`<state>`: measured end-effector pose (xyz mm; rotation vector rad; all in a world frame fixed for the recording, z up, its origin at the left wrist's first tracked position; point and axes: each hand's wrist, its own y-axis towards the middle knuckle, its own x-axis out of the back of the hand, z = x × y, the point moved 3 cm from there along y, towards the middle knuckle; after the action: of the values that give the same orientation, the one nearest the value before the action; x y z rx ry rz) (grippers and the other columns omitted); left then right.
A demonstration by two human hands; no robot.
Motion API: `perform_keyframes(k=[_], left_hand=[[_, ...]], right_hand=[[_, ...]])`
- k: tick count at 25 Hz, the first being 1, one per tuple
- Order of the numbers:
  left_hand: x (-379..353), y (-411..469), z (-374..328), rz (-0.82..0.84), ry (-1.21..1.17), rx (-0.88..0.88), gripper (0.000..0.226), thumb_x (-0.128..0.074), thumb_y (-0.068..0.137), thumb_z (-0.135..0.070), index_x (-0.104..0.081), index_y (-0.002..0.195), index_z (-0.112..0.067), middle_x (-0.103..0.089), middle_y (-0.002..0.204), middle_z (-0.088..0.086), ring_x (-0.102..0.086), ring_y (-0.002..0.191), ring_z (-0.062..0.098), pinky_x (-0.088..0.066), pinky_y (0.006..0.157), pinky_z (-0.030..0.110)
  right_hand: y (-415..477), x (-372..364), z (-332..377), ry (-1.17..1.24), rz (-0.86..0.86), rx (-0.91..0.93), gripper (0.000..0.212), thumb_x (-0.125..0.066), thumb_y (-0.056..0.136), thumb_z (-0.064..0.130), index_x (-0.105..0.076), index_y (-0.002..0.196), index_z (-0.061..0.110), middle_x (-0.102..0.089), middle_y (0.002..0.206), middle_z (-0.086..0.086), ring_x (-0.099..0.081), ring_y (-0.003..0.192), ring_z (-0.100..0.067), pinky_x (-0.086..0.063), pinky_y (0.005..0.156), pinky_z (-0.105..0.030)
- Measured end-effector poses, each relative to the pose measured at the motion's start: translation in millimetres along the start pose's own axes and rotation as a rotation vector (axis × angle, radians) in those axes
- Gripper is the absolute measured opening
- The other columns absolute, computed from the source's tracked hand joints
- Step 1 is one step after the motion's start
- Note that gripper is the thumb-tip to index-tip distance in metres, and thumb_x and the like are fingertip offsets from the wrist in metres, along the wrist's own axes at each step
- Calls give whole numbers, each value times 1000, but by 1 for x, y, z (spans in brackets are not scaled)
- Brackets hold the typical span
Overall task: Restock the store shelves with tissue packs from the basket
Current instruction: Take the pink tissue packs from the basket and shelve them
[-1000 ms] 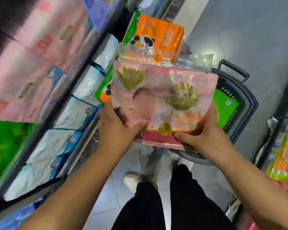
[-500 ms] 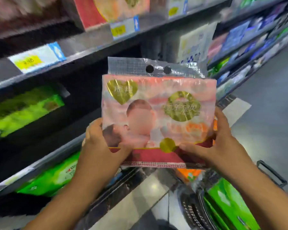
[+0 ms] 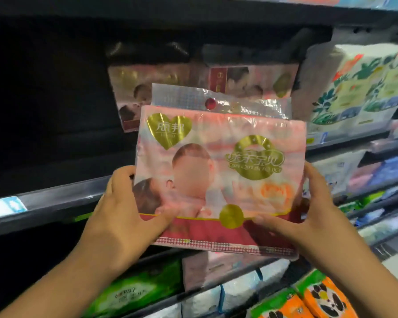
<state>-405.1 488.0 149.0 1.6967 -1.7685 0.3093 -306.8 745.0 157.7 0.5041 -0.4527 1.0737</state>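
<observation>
**Pink tissue pack held up in front of the shelf bay**

Pink tissue pack [image 3: 218, 177] held upright in mid-air, front face toward the camera, gold heart logo top left, gold ring logo right, clear hang tab with a punched hole on top. It sits in front of the dark middle shelf bay, above the shelf edge [image 3: 55, 203].

Left hand [image 3: 126, 216] grips the pack's lower left corner: thumb across the front, fingers curled round the side edge. Right hand [image 3: 308, 212] grips the lower right corner the same way, thumb on the red bottom band, fingers wrapped behind.

Farther back on the shelf, matching pink packs [image 3: 207, 81] stand in a row, blurry. Right of them, white packs with green leaf print [image 3: 363, 83]. Lower shelf: green pack [image 3: 133, 292] near left, orange panda packs [image 3: 313, 299] near right. Blue-white price label [image 3: 5, 206] on the shelf edge at far left.
</observation>
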Motion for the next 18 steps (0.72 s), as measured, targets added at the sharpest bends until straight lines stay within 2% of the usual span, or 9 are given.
perform_keyframes(k=[2, 4, 6, 10, 12, 15, 17, 18], left_hand=[[13, 22, -7, -60, -4, 34, 79, -84, 59, -46, -28, 115, -45, -51, 103, -19, -54, 97, 13, -41, 78, 33], [26, 45, -15, -125, 29, 63, 88, -86, 56, -45, -36, 128, -39, -52, 117, -13, -53, 100, 11, -42, 81, 33], [41, 66, -24, -178, 52, 91, 84, -85, 57, -44, -39, 126, -42, -53, 122, -11, -57, 97, 10, -47, 80, 36], [71, 85, -24, -283, 23, 231, 84, -83, 58, -39, -36, 128, -38, -54, 101, -14, -56, 80, 8, -46, 64, 33], [84, 86, -18, -331, 0, 278, 94, -83, 44, -52, -38, 125, -39, -57, 95, -15, -60, 80, 12, -50, 67, 37], [102, 90, -9, -409, 68, 303, 117, -77, 17, -82, -42, 121, -43, -65, 102, -9, -66, 87, 19, -54, 80, 51], [109, 101, -1, -416, 114, 289, 115, -71, 16, -88, -45, 120, -45, -67, 102, -9, -67, 87, 19, -55, 79, 50], [110, 105, 2, -408, 128, 286, 108, -67, 17, -91, -48, 114, -49, -67, 98, -11, -67, 84, 17, -55, 75, 47]], right_hand=[[32, 1, 13, 25, 34, 73, 118, -72, 36, 74, -14, 137, 57, -60, 109, 29, -65, 95, -8, -53, 84, -44], [66, -2, 27, 76, 122, 122, 115, -74, 36, 74, -16, 134, 60, -65, 107, 24, -66, 94, -6, -53, 87, -43], [99, -8, 42, 180, 216, 175, 108, -81, 38, 71, -25, 129, 63, -69, 105, 22, -68, 94, -6, -54, 88, -42], [148, -28, 71, 346, 392, 297, 91, -89, 52, 41, -37, 125, 57, -67, 101, 31, -67, 89, 5, -56, 82, -25], [166, -40, 85, 374, 451, 338, 93, -88, 54, 40, -36, 128, 60, -67, 102, 31, -67, 93, 3, -56, 86, -31], [182, -61, 101, 267, 475, 394, 91, -81, 51, 57, -26, 124, 65, -66, 106, 27, -67, 97, -6, -55, 87, -39], [193, -69, 111, 203, 471, 414, 86, -77, 51, 62, -27, 121, 60, -65, 108, 24, -66, 98, -9, -55, 85, -41], [198, -73, 116, 186, 480, 418, 84, -79, 52, 61, -31, 121, 57, -65, 108, 23, -65, 98, -8, -56, 85, -41]])
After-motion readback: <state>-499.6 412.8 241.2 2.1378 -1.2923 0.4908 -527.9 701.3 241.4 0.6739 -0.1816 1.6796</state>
